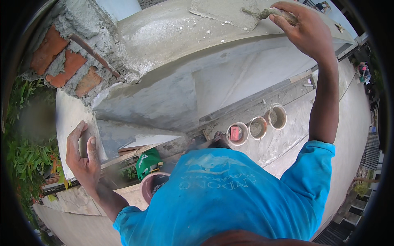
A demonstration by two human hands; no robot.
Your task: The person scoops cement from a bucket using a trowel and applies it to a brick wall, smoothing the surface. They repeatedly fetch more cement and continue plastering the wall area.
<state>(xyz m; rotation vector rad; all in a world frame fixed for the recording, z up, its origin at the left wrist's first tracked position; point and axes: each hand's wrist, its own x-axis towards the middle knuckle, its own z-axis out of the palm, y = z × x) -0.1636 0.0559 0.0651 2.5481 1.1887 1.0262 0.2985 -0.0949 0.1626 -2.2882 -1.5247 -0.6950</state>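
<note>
At the top right, my right hand point(301, 26) is closed round the mortar-caked handle of a trowel point(227, 11). The trowel's flat grey blade lies over the top of the wall ledge point(164, 28), where loose mortar crumbs are scattered. My left hand point(85, 158) is at the left, beside the pale wall face point(76, 119), its thumb and fingers apart in a curve with nothing in them. Above it stands a brick pillar point(67, 61), its red bricks partly covered in rough wet mortar, with a thin brown strip point(94, 55) stuck in it.
Far below on the ground are several buckets: one with a red block point(235, 133), a middle bucket point(257, 128) and a right-hand bucket point(277, 117). A pinkish tub point(147, 186) and a green bag point(148, 162) sit near the wall's foot. Leafy plants point(30, 156) grow at left.
</note>
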